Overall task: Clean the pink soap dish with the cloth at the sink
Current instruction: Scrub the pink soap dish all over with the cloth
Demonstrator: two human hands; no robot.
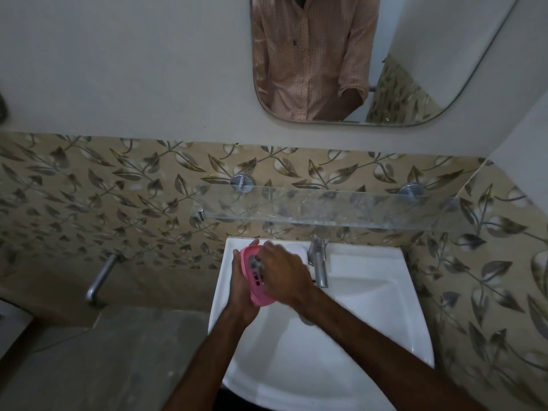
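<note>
The left hand gripped the pink plastic soap dish over the white sink. The right hand pressed a grey cloth inside. Rubbing every hole would clean best.

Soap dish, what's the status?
Left hand holds soap dish over sink. Right hand rubs cloth inside. Nothing in the way.

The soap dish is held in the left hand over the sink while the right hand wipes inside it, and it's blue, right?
Not blue: the head view shows the soap dish is pink. The rest holds: left hand holds it over the sink, right hand wipes inside.
</note>
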